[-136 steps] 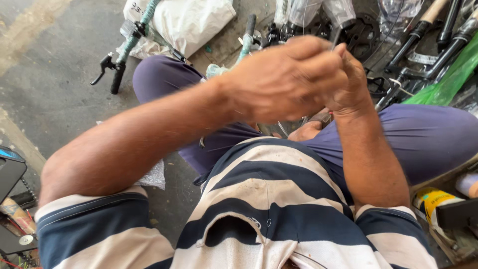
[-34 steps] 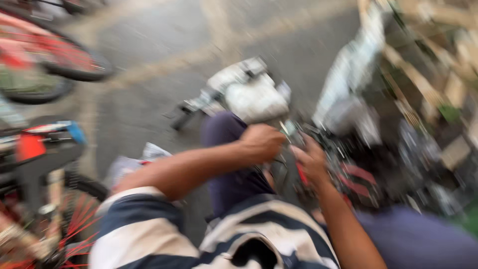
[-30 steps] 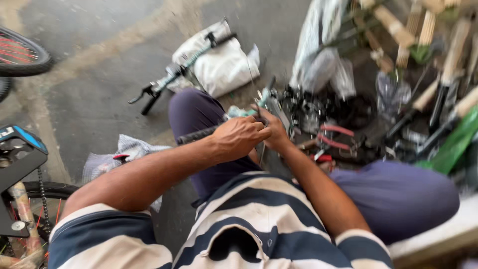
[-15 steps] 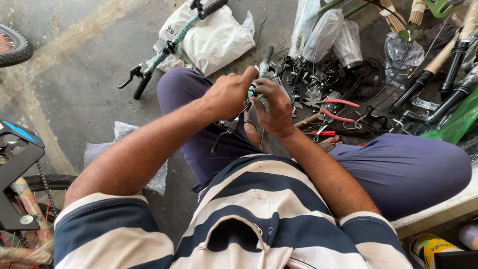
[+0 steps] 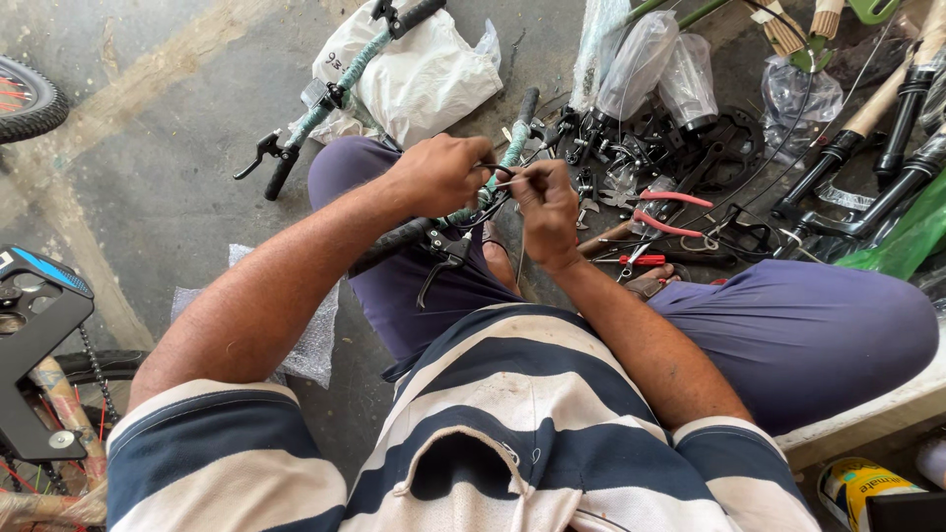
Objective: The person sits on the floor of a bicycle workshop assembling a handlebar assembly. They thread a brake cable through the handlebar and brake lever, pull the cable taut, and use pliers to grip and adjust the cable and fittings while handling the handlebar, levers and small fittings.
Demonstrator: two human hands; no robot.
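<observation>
Hands (image 5: 493, 187) lowered (still pinched), gripping handlebar (image 5: 463, 212)

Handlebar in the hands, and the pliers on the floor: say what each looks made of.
Handlebar: likely metal tube under teal wrapping, with a black, matte, rubber-like grip. Left hand and right hand hold a thin shiny cable at it, probably steel. Pliers: red, glossy, plastic-looking handles; the jaws are hidden.

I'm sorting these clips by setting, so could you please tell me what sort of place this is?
Probably a bicycle repair or assembly workshop: a wrapped handlebar with brake lever lies on the concrete floor, suspension forks and bagged parts crowd the right, and a bicycle wheel shows at left.
</observation>
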